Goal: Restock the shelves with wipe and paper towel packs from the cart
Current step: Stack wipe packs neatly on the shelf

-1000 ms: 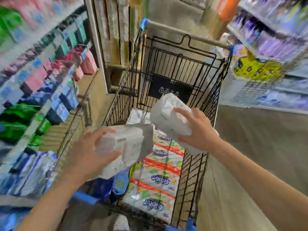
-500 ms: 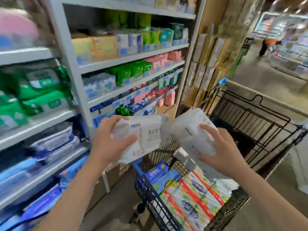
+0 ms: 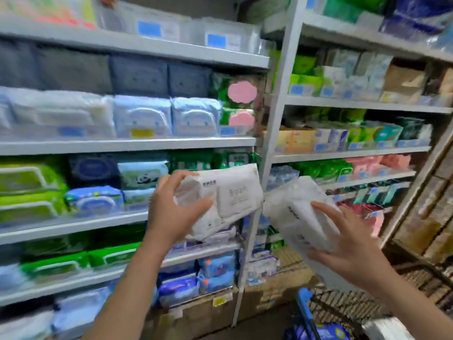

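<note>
Left hand [image 3: 171, 212] is gripping the left pack [image 3: 232, 200], white with dark print, by its left end. Fingers are curling over the top edge and the thumb is lying across the front face. The pack is being held in the air, tilted with its right end higher. It is sitting in front of the shelves [image 3: 127, 144], level with the green and blue packs in the left bay. Its right end is overlapping the white post [image 3: 277, 114] between the two bays.

Right hand [image 3: 350, 244] is holding the right pack [image 3: 291, 212], also white, with fingers spreading over its right side and the thumb wrapping under the near end. This pack is tilting too, far end up and left, and hanging in front of the right bay's lower boards. It is just beside the left pack; cannot tell if the two are touching.

Cart [image 3: 348, 305] is showing at the near right, below the right hand, with a blue pack [image 3: 328, 333] lying in it. Boxes [image 3: 267, 293] are sitting on the floor under the shelves. The whole view is motion-blurred.
</note>
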